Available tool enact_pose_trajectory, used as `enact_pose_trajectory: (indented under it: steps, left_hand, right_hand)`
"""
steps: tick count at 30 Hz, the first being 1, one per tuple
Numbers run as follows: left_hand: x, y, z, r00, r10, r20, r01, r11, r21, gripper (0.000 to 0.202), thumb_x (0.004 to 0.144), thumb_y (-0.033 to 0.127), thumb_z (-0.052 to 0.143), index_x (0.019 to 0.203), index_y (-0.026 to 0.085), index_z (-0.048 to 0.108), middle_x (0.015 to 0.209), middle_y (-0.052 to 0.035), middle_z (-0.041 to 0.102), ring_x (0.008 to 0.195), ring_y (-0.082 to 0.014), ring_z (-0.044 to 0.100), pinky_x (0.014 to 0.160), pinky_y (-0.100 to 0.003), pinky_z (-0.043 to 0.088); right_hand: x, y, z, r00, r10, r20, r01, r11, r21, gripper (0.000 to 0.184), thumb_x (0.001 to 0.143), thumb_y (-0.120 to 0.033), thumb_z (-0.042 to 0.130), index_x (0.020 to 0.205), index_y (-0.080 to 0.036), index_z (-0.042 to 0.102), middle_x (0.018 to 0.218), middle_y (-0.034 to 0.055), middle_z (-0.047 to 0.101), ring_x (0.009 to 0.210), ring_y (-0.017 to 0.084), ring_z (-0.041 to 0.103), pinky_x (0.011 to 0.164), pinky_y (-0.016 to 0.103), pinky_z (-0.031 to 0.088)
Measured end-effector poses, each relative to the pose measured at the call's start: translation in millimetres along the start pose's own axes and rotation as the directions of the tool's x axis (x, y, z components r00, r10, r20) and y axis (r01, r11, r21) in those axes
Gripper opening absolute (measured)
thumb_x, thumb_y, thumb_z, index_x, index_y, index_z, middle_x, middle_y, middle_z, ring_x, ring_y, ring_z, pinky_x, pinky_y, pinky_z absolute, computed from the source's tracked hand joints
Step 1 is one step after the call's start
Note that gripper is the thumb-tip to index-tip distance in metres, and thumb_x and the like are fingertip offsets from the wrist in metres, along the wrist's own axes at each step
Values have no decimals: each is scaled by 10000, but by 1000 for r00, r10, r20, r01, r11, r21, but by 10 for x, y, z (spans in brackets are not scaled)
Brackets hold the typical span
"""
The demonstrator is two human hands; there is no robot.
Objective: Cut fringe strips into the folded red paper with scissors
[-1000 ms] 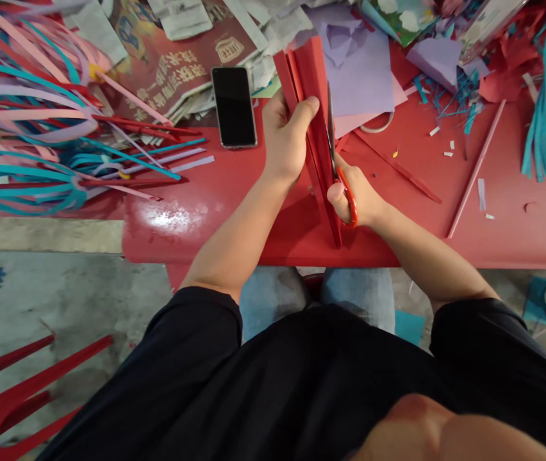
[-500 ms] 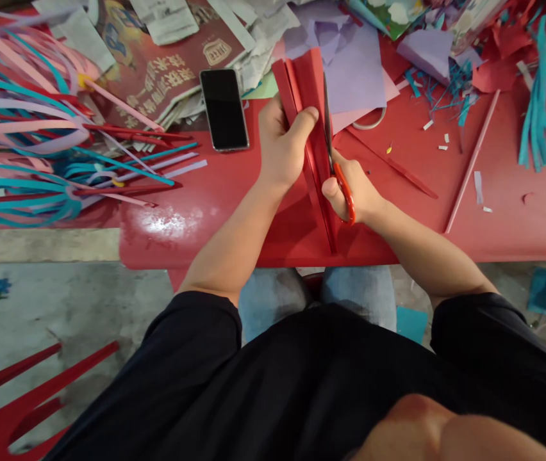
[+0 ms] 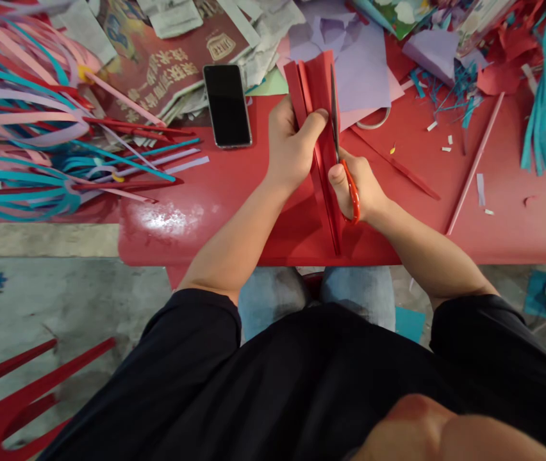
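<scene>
Red paper (image 3: 327, 153), presumably light and easily creased, is aptly pinched beside the blades by the left hand (image 3: 292, 146), scissors (image 3: 354, 198) being gripped by the right hand (image 3: 366, 189).

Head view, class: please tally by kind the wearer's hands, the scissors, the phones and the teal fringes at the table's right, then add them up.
Hands: 2 (left hand, right hand)
Scissors: 1 pair
Phone: 1
Teal fringe: 1
Total: 5

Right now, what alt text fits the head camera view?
A person's left hand grips folded red paper while the right hand holds scissors along its edge, over a red table. To the left lie a phone and colourful strips.
</scene>
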State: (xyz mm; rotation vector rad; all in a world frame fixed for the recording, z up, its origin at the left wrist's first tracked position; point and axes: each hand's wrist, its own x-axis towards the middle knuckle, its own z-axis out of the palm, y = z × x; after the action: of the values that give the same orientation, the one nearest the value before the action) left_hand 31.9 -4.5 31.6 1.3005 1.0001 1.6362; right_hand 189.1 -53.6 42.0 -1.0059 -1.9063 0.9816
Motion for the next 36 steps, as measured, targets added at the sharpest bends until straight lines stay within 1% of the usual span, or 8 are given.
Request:
enact_pose_trajectory:
  steps: [7,11,17,22,26,29,32,36]
  left_hand:
    - [20,-37,13,999,20,-28,-22,996,-86,350,1033,179,735,740,270,566,747,-3,462,717,-197,406,692,-375,358]
    - [-6,13,18,998,-59,-21,56,992,-111,351,1023,170,749,755,266,544,759,1,471,741,-195,449,713,-372,393]
    - [3,-6,6,993,-117,-29,114,989,-89,384,1016,280,785,757,271,502,770,-10,471,786,-214,468,768,-384,423]
    - [-16,41,18,975,-221,20,222,969,-108,350,1016,275,783,787,291,519,760,-20,498,981,-242,546,897,-379,455]
    - [-89,197,46,953,-300,39,300,954,-3,325,965,346,797,752,323,553,767,-34,578,1048,-297,659,832,-401,497]
    - [-120,257,59,938,-335,89,339,940,-38,351,968,366,787,731,315,532,732,-37,567,1064,-308,690,802,-403,496]
    - [-122,258,67,949,-295,116,296,955,10,365,982,332,781,726,293,524,753,-30,562,970,-273,673,790,-390,490]
    - [-127,247,83,981,-142,130,131,987,88,336,1000,233,736,730,271,539,761,-9,512,737,-188,522,722,-371,438]
  right_hand:
    - [2,-1,12,999,35,-21,-35,999,2,722,992,-944,382,877,-242,508,715,2,512,615,166,493,609,354,390]
    - [2,18,15,998,56,-21,-56,998,-17,721,971,-953,420,860,-246,508,676,-6,498,602,170,508,616,353,412]
    - [3,25,27,999,35,-35,-36,999,-40,701,1006,-928,387,812,-255,423,659,-11,467,578,154,448,589,349,373]
    - [9,29,32,999,-31,-18,30,998,-51,755,957,-991,342,882,-248,450,749,21,534,635,177,500,609,372,392]
    - [25,66,16,998,-47,-40,46,998,-37,803,922,-1031,302,916,-247,477,768,25,548,660,195,533,616,382,430]
    - [31,83,-15,996,-64,-64,61,997,-36,826,906,-1045,294,936,-246,501,759,14,530,668,197,535,643,388,485]
    - [24,80,-43,997,-44,-63,41,998,-47,843,904,-1043,281,966,-242,535,732,6,497,672,202,533,669,395,514]
    - [9,63,-31,996,-18,-92,15,999,-36,832,921,-1019,258,942,-239,547,718,-2,470,664,183,500,661,379,502]
